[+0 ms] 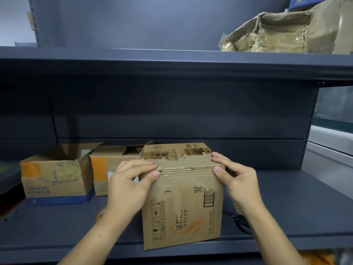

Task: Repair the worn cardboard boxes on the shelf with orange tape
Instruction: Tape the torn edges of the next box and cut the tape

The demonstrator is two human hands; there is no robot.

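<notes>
Both hands pinch the frayed top front edge of the worn cardboard box [183, 203], the left hand [129, 186] at its left corner and the right hand [236, 180] at its right, thumbs on the front face and fingers curled over the flaps. The box stands upright at the front of the dark grey shelf [286, 207]. A tape roll [100, 213] peeks out behind the left wrist, black scissors [239, 221] lie just right of the box, and two more boxes, patched in orange [57, 178] [112, 169], sit to the left.

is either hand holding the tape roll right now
No, both the left hand and right hand grip the top edge of the cardboard box.
</notes>
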